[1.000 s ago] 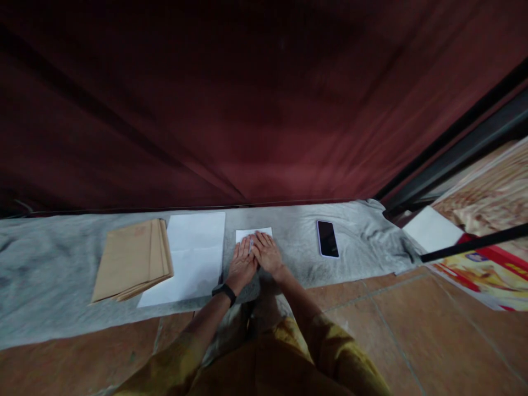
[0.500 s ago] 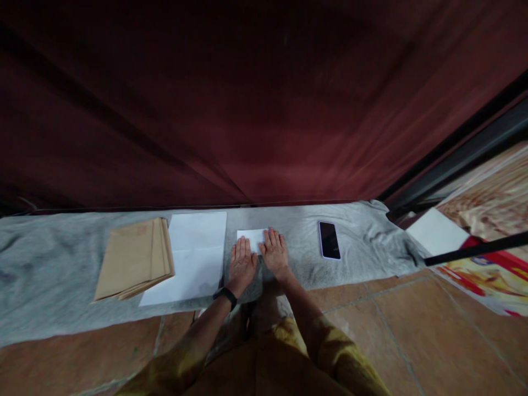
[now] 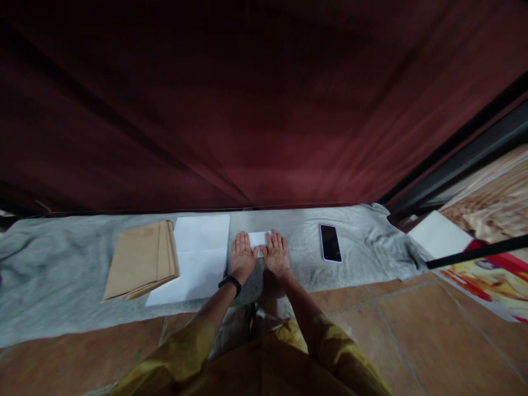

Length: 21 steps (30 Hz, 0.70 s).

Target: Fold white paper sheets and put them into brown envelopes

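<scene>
A small folded white paper (image 3: 259, 238) lies on a grey cloth (image 3: 61, 275) spread over the floor. My left hand (image 3: 242, 257) rests flat on the paper's left part, fingers stretched out, a black band on its wrist. My right hand (image 3: 275, 254) lies flat on the right part, fingers spread. Only a strip of the paper shows between and beyond the fingers.
Left of my hands lie white sheets (image 3: 198, 256) and a stack of brown envelopes (image 3: 142, 258). A black phone (image 3: 330, 242) lies to the right on the cloth. A dark red curtain (image 3: 247, 110) hangs behind. Another white sheet (image 3: 439, 235) and a colourful poster (image 3: 490, 280) lie at far right.
My hands, overlapped on the paper a second ago, have spread apart and now lie flat side by side on it. More of the paper is covered now.
</scene>
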### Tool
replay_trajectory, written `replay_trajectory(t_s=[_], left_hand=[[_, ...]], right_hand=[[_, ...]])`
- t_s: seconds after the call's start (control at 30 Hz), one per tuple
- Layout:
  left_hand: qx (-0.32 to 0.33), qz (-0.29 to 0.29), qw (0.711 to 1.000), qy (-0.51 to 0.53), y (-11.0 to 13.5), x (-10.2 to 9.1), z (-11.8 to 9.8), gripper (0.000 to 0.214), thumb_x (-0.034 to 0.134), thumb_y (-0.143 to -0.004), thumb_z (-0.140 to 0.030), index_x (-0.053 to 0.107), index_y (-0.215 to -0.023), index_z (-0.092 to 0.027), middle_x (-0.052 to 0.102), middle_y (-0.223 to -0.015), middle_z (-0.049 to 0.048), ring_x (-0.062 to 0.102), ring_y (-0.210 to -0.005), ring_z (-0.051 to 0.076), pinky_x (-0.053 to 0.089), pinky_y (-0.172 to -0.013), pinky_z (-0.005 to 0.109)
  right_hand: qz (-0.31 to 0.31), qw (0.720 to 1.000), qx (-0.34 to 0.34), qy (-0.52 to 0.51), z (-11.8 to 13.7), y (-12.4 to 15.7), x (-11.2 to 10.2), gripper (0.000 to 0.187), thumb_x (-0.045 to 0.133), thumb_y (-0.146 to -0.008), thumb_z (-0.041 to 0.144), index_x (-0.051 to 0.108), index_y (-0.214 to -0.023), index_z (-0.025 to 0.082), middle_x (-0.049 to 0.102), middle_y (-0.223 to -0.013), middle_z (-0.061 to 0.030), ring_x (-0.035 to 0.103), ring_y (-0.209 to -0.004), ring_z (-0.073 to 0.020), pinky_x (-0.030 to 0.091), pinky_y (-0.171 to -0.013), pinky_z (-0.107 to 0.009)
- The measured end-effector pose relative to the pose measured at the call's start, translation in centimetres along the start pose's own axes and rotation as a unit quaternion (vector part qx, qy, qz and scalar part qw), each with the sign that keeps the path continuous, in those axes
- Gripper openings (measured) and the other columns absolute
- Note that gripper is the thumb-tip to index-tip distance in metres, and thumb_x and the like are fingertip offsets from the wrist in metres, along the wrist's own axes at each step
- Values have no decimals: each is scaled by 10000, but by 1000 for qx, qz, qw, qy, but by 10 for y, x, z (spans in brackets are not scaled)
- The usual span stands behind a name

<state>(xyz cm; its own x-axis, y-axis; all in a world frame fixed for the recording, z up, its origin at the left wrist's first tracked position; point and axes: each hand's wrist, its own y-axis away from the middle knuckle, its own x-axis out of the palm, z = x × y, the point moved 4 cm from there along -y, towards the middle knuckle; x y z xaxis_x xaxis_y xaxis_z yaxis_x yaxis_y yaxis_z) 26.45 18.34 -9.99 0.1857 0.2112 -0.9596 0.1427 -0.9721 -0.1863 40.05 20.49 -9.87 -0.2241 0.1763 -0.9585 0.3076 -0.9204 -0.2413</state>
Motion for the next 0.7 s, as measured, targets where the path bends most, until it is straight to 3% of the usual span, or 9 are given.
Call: replay_trajectory(t_s=[0.13, 0.33, 0.53, 0.7], left_hand=[[-4, -14, 1000, -2, 16, -1, 3, 705, 323, -1018, -442, 303, -1544, 27, 309, -1622, 252, 267, -1533, 316, 228, -1247, 485], [24, 21, 999, -13, 34, -8, 3, 673, 384, -1005, -406, 341, -1533, 8, 307, -1623, 254, 256, -1534, 336, 208, -1243, 508], [103, 95, 988, -63, 23, -17, 0, 638, 398, -995, -342, 410, -1456, 98, 422, -1519, 347, 340, -1486, 398, 226, -1219, 561], [166, 143, 972, -81, 13, -21, -2, 524, 379, -932, -98, 481, -1422, 56, 466, -1481, 349, 431, -1431, 397, 364, -1136, 563]], right_hand=[[-2, 1000, 2, 0, 0, -1, 2, 579, 394, -1058, 431, 397, -1551, 128, 383, -1599, -200, 375, -1469, -310, 278, -1192, -508], [-17, 1000, -1, -12, -1, -1, 6, 577, 383, -1057, 420, 416, -1543, 111, 397, -1587, -213, 377, -1463, -344, 271, -1187, -525], [-31, 999, 2, -20, -3, -1, 10, 573, 389, -1051, 422, 421, -1545, 132, 405, -1586, -198, 396, -1452, -342, 284, -1183, -527], [-31, 999, 8, -29, -3, -3, 12, 573, 419, -1042, 411, 430, -1539, 126, 406, -1585, -199, 398, -1453, -343, 282, -1187, -531]])
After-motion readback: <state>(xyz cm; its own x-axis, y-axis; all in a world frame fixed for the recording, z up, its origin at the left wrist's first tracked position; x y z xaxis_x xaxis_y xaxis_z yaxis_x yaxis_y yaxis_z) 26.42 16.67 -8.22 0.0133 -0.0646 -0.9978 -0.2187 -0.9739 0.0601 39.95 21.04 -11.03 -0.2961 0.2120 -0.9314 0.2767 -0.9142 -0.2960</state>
